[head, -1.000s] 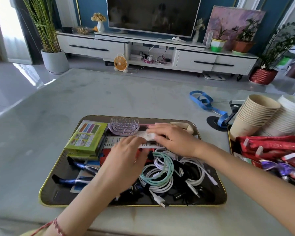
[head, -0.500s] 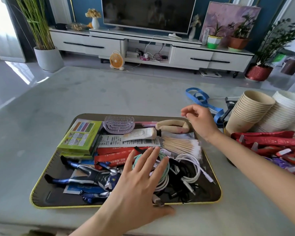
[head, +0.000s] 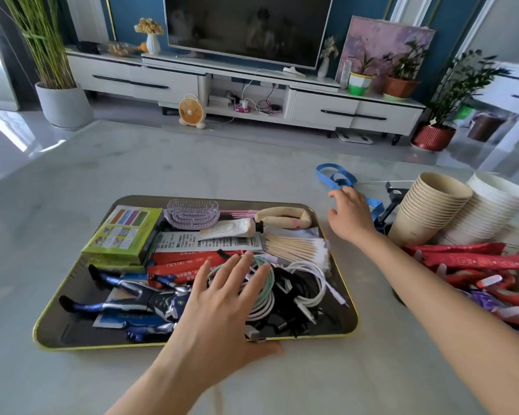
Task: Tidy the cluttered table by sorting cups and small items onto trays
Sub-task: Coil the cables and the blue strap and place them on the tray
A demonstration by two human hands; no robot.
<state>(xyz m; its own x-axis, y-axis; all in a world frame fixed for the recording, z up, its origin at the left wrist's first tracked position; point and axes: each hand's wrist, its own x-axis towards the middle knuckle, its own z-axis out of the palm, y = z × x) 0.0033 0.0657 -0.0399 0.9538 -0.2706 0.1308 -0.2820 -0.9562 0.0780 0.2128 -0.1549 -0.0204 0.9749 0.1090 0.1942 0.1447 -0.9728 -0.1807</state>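
Note:
A dark tray with a gold rim (head: 57, 301) lies on the marble table, packed with small items: green boxes (head: 123, 232), a lilac brush (head: 192, 212), a cream tube (head: 231, 229), cotton swabs (head: 297, 247), coiled cables (head: 294, 283) and a blue toy figure (head: 126, 298). My left hand (head: 219, 307) hovers open over the cables, fingers spread. My right hand (head: 349, 215) reaches past the tray's right edge toward a blue strap (head: 336, 178), fingers loosely curled and holding nothing. Stacked tan cups (head: 426, 208) and white cups (head: 489, 211) lie at the right.
Red sachets (head: 474, 259) and purple wrappers (head: 489, 304) pile on a second tray at the right edge. A black clamp stand (head: 390, 205) sits between my right hand and the cups. Bare marble stretches left of and behind the main tray.
Both hands have left the cream tube on the tray. My right hand has moved right, off the tray toward the blue strap. My left hand has pulled back over the cables.

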